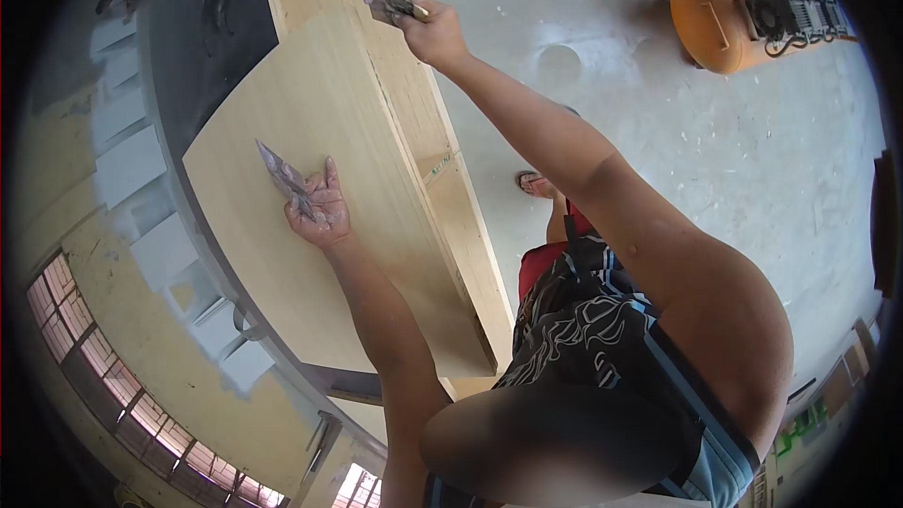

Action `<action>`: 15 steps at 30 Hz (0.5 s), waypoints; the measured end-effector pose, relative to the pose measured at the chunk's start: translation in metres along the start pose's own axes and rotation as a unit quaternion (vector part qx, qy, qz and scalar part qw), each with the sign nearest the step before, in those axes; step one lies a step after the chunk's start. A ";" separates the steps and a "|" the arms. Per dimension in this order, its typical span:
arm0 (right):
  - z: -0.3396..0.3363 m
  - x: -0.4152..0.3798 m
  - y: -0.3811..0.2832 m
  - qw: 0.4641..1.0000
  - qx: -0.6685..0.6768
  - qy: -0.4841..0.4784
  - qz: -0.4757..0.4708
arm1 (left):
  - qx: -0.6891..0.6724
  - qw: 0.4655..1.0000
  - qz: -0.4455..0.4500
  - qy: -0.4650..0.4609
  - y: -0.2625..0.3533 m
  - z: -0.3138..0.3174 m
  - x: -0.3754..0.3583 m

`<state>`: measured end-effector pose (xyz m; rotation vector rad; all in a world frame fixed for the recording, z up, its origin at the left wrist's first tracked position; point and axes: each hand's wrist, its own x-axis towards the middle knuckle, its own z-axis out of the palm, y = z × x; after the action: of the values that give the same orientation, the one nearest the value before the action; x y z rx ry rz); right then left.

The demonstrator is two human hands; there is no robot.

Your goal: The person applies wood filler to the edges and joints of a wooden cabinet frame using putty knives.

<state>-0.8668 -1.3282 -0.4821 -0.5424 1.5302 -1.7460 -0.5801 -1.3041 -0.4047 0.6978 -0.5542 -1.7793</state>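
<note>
A pale wooden panel (310, 103) lies over a light wood frame (470, 254). Above the panel, my left hand (320, 207) holds a pointed, putty-smeared scraper (282, 174), its fingers partly curled and coated with whitish material. My right hand (435, 36) is closed around the short handle of a second scraper (384, 3), whose wide dark blade carries pale smears. This hand is farther up the view, near the panel's far edge, with the blade over the light wood. The two hands are apart.
An orange air compressor (720, 23) stands on the grey floor at the upper right. A dark board (202, 47) adjoins the panel. White sheets (132, 165) line the yellowish wall, which has barred windows (122, 381). A sandaled foot (536, 184) is beside the frame.
</note>
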 end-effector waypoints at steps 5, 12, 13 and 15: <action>0.020 -0.003 0.005 0.998 0.031 0.022 -0.045 | -0.044 0.998 -0.031 -0.045 -0.002 0.006 0.001; 0.034 -0.005 0.013 0.995 -0.064 0.012 -0.077 | -0.047 0.996 -0.045 -0.066 -0.006 0.016 0.002; 0.033 -0.006 0.014 0.995 -0.064 0.013 -0.077 | -0.034 0.996 -0.044 -0.064 -0.006 0.016 0.003; 0.031 -0.008 0.014 0.983 -0.151 -0.001 -0.100 | -0.019 0.997 -0.045 -0.062 -0.007 0.016 0.004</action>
<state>-0.8352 -1.3427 -0.4880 -0.8759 1.8041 -1.6661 -0.5963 -1.3055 -0.3987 0.5962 -0.5775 -1.9216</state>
